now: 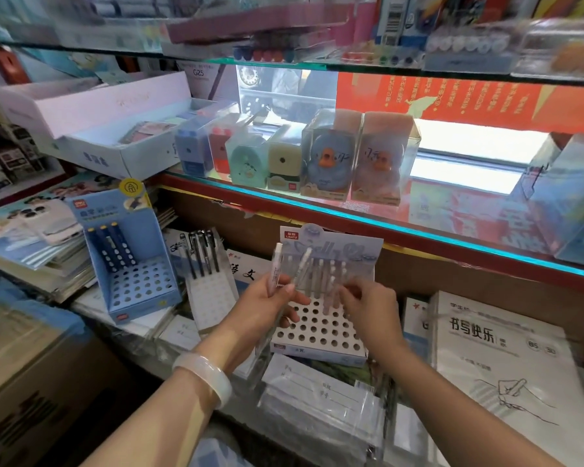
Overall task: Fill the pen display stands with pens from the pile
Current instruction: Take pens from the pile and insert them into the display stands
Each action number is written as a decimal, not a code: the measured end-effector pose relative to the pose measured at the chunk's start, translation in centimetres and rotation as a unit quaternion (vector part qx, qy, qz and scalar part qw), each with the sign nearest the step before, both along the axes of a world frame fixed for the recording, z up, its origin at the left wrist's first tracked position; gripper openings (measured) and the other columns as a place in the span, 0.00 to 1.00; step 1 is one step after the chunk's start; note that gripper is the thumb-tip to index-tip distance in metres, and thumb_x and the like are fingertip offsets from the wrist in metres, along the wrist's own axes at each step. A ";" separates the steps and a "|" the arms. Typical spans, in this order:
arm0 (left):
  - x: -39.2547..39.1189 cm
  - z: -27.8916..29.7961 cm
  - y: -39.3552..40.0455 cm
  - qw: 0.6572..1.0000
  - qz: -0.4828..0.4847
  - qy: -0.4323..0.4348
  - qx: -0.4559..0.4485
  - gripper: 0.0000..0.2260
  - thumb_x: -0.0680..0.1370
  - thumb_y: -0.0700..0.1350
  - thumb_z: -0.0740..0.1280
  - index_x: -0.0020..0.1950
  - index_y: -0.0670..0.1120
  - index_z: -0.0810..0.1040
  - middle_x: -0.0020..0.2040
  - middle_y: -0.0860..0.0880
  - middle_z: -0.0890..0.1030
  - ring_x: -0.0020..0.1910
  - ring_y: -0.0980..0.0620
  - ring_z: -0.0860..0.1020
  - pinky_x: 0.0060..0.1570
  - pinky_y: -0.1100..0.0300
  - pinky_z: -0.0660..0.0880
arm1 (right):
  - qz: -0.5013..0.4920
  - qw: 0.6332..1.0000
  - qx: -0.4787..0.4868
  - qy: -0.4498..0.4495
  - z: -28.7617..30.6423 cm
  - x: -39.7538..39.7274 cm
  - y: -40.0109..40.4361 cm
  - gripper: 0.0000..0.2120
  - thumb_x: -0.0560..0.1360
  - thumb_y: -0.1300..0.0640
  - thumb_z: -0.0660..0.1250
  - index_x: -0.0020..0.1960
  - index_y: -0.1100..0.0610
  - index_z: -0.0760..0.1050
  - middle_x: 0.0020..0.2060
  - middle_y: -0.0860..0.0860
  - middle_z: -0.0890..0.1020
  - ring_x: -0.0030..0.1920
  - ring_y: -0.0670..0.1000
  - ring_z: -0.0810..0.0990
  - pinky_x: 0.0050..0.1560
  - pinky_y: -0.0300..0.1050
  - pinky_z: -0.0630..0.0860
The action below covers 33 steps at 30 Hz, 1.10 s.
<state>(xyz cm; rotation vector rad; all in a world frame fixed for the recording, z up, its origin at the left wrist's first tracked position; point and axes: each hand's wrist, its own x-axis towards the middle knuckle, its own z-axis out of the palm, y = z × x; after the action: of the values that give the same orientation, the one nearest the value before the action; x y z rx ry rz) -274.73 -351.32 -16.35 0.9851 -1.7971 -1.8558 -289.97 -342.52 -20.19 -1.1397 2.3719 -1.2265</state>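
A white display stand (317, 332) with many round holes and a pale blue back card sits in front of me; several white pens (332, 274) stand in its back row. My left hand (267, 301) grips two white pens (275, 264) upright, just left of the stand. My right hand (368, 305) hovers over the stand's right side, its fingers curled at a pen in the back row. Further left stand a blue display stand (135, 281) with three dark dotted pens and a white stand (213, 291) with several black pens.
Stacks of wrapped notebooks (321, 399) and a paper pack (499, 358) lie under and right of the stand. A glass shelf (351, 214) with boxed sharpeners overhangs the back. Booklets pile up at the left.
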 end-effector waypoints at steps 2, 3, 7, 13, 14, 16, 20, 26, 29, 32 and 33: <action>-0.4 0.1 0.2 1.000 -0.011 -0.006 -0.010 0.07 0.81 0.43 0.58 0.55 0.45 0.74 0.46 0.46 0.82 0.36 0.53 0.77 0.41 0.59 0.75 | 0.045 0.986 -0.047 -0.156 1.8 0.8 -0.2 0.07 0.77 0.54 0.64 0.46 0.53 0.80 0.35 0.50 0.82 0.34 0.46 0.78 0.35 0.35 0.75; -0.5 0.1 0.4 1.000 -0.016 -0.010 -0.016 0.07 0.81 0.43 0.58 0.54 0.45 0.75 0.46 0.46 0.82 0.36 0.54 0.77 0.42 0.58 0.75 | 0.065 0.971 -0.057 -0.225 2.5 1.3 -0.5 0.07 0.77 0.53 0.64 0.46 0.52 0.80 0.36 0.51 0.82 0.35 0.46 0.78 0.36 0.35 0.76; -0.6 0.1 0.5 0.999 -0.022 -0.027 -0.024 0.08 0.81 0.43 0.58 0.53 0.46 0.76 0.45 0.47 0.82 0.38 0.53 0.79 0.45 0.57 0.75 | 0.072 0.948 -0.063 -0.302 3.7 2.2 -1.4 0.06 0.77 0.54 0.65 0.46 0.53 0.80 0.37 0.48 0.81 0.36 0.45 0.78 0.39 0.36 0.75; 0.3 -0.1 -0.5 0.993 0.117 -0.010 -0.021 0.09 0.81 0.47 0.57 0.52 0.46 0.75 0.45 0.53 0.79 0.49 0.52 0.78 0.46 0.59 0.74 | 0.031 0.977 -0.097 -0.190 4.3 1.3 -2.7 0.05 0.76 0.61 0.66 0.52 0.57 0.75 0.39 0.52 0.82 0.36 0.47 0.81 0.37 0.35 0.79; 0.5 -0.3 -0.8 0.988 0.150 -0.012 -0.026 0.09 0.81 0.48 0.57 0.53 0.46 0.74 0.46 0.53 0.78 0.51 0.51 0.77 0.50 0.57 0.73 | 0.025 0.987 -0.088 -0.135 4.2 1.2 -3.0 0.06 0.76 0.61 0.66 0.53 0.57 0.74 0.40 0.52 0.82 0.36 0.46 0.81 0.36 0.35 0.79; 1.0 -0.7 -1.5 0.982 0.188 -0.016 -0.026 0.11 0.81 0.49 0.57 0.56 0.45 0.74 0.49 0.48 0.79 0.50 0.49 0.77 0.51 0.53 0.75 | 0.032 0.997 -0.053 -0.037 3.9 1.0 -3.5 0.05 0.76 0.60 0.66 0.52 0.56 0.73 0.40 0.50 0.81 0.37 0.45 0.80 0.38 0.36 0.79; 1.8 -0.7 -1.9 0.983 0.185 -0.010 -0.003 0.11 0.81 0.49 0.57 0.55 0.43 0.73 0.44 0.42 0.79 0.34 0.50 0.77 0.33 0.59 0.75 | 0.053 0.989 0.055 0.126 2.5 1.1 -4.3 0.06 0.79 0.56 0.61 0.55 0.55 0.71 0.47 0.50 0.80 0.47 0.49 0.80 0.45 0.42 0.77; 2.3 -0.9 -2.2 0.985 0.175 -0.010 -0.014 0.10 0.81 0.49 0.57 0.55 0.45 0.73 0.44 0.41 0.80 0.30 0.53 0.75 0.30 0.62 0.73 | 0.030 0.969 0.087 0.230 2.3 1.0 -4.9 0.10 0.80 0.54 0.58 0.59 0.57 0.71 0.51 0.52 0.81 0.49 0.51 0.80 0.44 0.41 0.74; 2.1 -1.0 -2.2 0.985 0.170 -0.008 -0.007 0.09 0.81 0.49 0.57 0.53 0.47 0.73 0.43 0.42 0.79 0.30 0.52 0.74 0.30 0.61 0.71 | 0.026 0.967 0.097 0.235 2.3 0.8 -4.9 0.11 0.81 0.53 0.57 0.59 0.56 0.70 0.50 0.53 0.81 0.49 0.52 0.80 0.45 0.43 0.75; 2.0 -1.0 -2.2 0.987 0.162 -0.005 -0.008 0.07 0.81 0.49 0.58 0.49 0.49 0.73 0.39 0.43 0.78 0.27 0.53 0.74 0.28 0.61 0.70 | 0.031 0.967 0.120 0.222 1.8 0.8 -5.1 0.12 0.81 0.54 0.57 0.62 0.56 0.69 0.49 0.53 0.81 0.47 0.52 0.80 0.42 0.42 0.74; 1.9 -1.0 -2.1 0.987 0.160 -0.007 -0.012 0.07 0.81 0.49 0.58 0.49 0.49 0.72 0.37 0.44 0.78 0.26 0.53 0.73 0.27 0.61 0.70 | 0.032 0.965 0.134 0.222 1.7 0.8 -5.1 0.12 0.81 0.54 0.56 0.62 0.56 0.69 0.49 0.53 0.81 0.47 0.52 0.80 0.41 0.42 0.73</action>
<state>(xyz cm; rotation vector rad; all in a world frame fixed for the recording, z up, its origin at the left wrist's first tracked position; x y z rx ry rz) -272.82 -353.40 -17.31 1.1994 -1.5574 -1.6290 -289.14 -347.64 -18.49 -1.5054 2.6797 -0.6479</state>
